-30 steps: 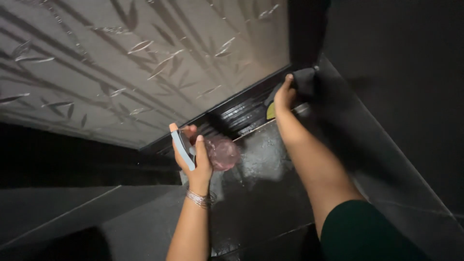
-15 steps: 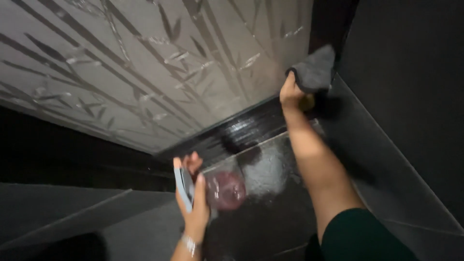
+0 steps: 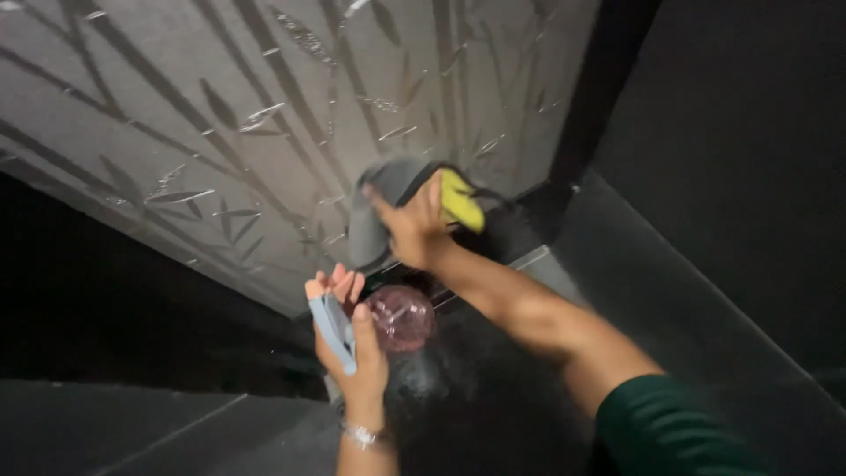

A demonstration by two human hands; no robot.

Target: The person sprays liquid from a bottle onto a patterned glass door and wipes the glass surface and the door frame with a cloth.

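Head view looks down at the right hand point(image 3: 412, 231), fingers closed around a bunched grey cloth point(image 3: 374, 207) with a yellow pad point(image 3: 461, 199) tucked against it, the bundle pressed to the lower part of a frosted glass panel point(image 3: 220, 132) etched with a bamboo-leaf pattern. Just below and nearer the body, the left hand point(image 3: 352, 339) is clamped on a spray bottle point(image 3: 398, 316) with a pinkish translucent body and a pale blue trigger head point(image 3: 333, 328), the nozzle end turned up toward the glass

Judging from this, the yellow pad sits loosely beside the cloth and could slip out of the grip if the hand sweeps hard across the panel. The two hands are near each other, so a wide wipe downward could knock the bottle. The glossy dark surface point(image 3: 476, 405) beneath the arms looks wet, and drips from the glass could streak it; wet glass may also let the cloth skid

Outward from the hands, a dark frame rail point(image 3: 520, 225) runs along the foot of the panel and a black upright post point(image 3: 608, 88) closes its right edge, both boxing in the wiping hand. A dark wall point(image 3: 749, 159) stands to the right. The right forearm ends in a green sleeve point(image 3: 670, 427); a bracelet point(image 3: 361, 434) circles the left wrist
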